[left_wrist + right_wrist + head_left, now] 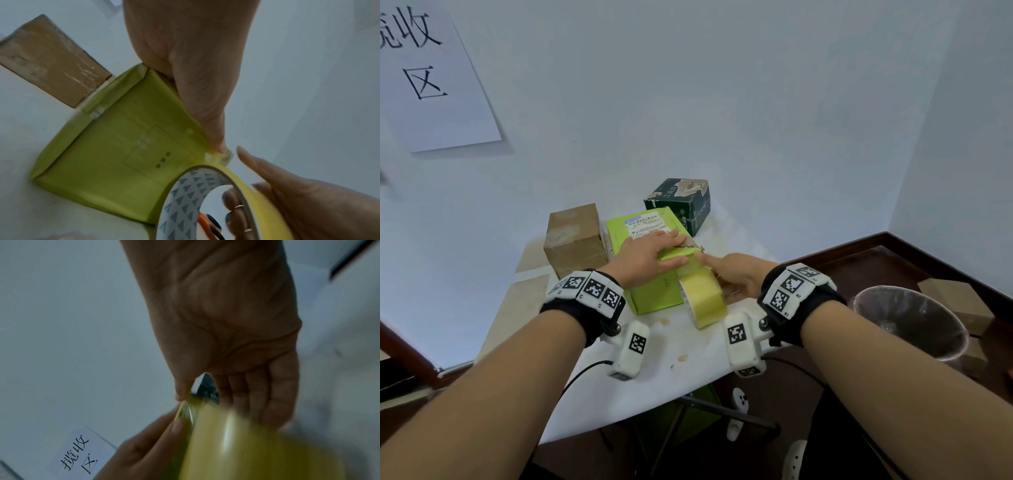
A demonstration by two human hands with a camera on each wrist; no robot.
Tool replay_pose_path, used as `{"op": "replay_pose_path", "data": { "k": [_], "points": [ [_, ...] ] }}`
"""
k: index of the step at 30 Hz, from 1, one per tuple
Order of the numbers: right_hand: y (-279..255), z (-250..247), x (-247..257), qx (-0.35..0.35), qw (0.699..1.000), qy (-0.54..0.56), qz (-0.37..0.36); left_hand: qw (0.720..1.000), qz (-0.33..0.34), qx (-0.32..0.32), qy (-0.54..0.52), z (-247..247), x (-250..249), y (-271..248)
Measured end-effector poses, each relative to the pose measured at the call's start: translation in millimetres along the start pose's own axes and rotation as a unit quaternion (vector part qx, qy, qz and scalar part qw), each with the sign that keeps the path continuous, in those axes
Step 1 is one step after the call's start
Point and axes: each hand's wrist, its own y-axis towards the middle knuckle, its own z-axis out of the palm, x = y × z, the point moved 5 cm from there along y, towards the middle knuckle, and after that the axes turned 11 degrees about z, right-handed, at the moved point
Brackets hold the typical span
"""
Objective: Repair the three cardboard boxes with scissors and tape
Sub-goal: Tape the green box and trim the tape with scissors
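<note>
While left hand [646, 257] is pressing flat on the green cardboard box [650, 291], taping.
Right hand [736, 278] is gripping the yellow tape roll [703, 298], index finger extended.

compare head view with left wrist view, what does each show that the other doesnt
Head only: the dark box, the bin, the wall sign, the label on the green box. Left wrist only: the triangle-patterned core inside the tape roll and something orange seen through it. Both: brown box, left hand flat on the green box, right hand holding the roll.

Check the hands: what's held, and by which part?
Right hand grips the tape roll, fingers through its core. Left hand holds nothing, pressing flat on the green box.
</note>
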Motion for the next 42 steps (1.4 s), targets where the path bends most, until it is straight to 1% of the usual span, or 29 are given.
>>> {"op": "replay_pose_path", "data": {
  "k": [2,4,6,7,10,12,13,14,17,19,20,22,23,24,25,26,27,28,30,33,34,36,37,39,40,42],
  "points": [
    [1,-23,4,-0.05,0.998,0.03,-0.019,1.0,0.0,-0.004,-0.006,0,2,-1],
    [5,-48,4,-0.131,0.99,0.036,-0.045,1.0,0.005,0.001,0.002,0,1,0],
    [12,-60,3,-0.175,0.983,-0.026,-0.049,1.0,0.004,0.005,0.006,-1,2,1],
    [14,-59,2,-0.181,0.98,-0.071,-0.042,1.0,0.002,0.006,0.001,-1,3,1],
    [30,-49,-2,-0.161,0.972,-0.169,0.002,1.0,0.004,0.004,-0.011,-1,6,-1],
    [31,-44,0,-0.195,0.937,-0.288,0.027,1.0,0.005,0.006,-0.011,0,6,-1],
    [30,-44,1,-0.219,0.918,-0.329,0.035,1.0,0.005,0.009,-0.01,0,6,-1],
    [30,-45,1,-0.227,0.92,-0.318,0.043,1.0,0.004,0.012,-0.009,0,6,0],
    [34,-43,2,-0.217,0.906,-0.356,0.072,1.0,0.006,0.01,-0.012,1,6,0],
    [45,-45,-1,-0.229,0.876,-0.417,0.079,1.0,0.007,0.007,-0.015,1,7,0],
    [52,-47,-4,-0.24,0.87,-0.426,0.069,1.0,0.008,0.007,-0.014,0,7,0],
    [54,-46,-6,-0.213,0.9,-0.376,0.06,1.0,0.008,0.008,-0.013,0,7,0],
    [50,-46,-6,-0.207,0.907,-0.362,0.053,1.0,0.008,0.008,-0.015,0,7,0],
    [45,-47,-6,-0.194,0.922,-0.332,0.046,1.0,0.008,0.008,-0.017,0,7,-1],
    [44,-48,-6,-0.159,0.931,-0.325,0.042,1.0,0.008,0.007,-0.022,-1,8,-1],
    [46,-50,-6,-0.137,0.946,-0.293,0.02,0.999,0.009,0.006,-0.03,-2,7,-1],
    [42,-56,-7,-0.141,0.961,-0.238,0.021,0.999,0.012,0.005,-0.041,-3,7,-2],
    [40,-62,-8,-0.15,0.969,-0.196,0.018,0.999,0.017,0.007,-0.051,-4,6,-2],
    [37,-69,-13,-0.157,0.976,-0.148,0.02,0.997,0.031,0.019,-0.067,-5,4,-1],
    [37,-70,-16,-0.141,0.985,-0.098,0.001,0.993,0.042,0.047,-0.098,-6,2,1],
    [36,-68,-16,-0.132,0.989,-0.064,0.0,0.991,0.045,0.057,-0.109,-8,2,2],
    [32,-69,-11,-0.148,0.989,0.012,-0.019,0.988,0.051,0.083,-0.116,-10,2,5],
    [32,-72,-6,-0.173,0.983,0.049,-0.045,0.987,0.054,0.097,-0.114,-11,1,7],
    [26,-75,7,-0.213,0.963,0.115,-0.122,0.986,0.06,0.127,-0.095,-13,0,11],
    [21,-73,15,-0.216,0.954,0.133,-0.157,0.985,0.061,0.142,-0.081,-14,-1,13],
    [13,-66,29,-0.202,0.946,0.131,-0.216,0.983,0.062,0.161,-0.058,-15,-4,16]
  ]
}}
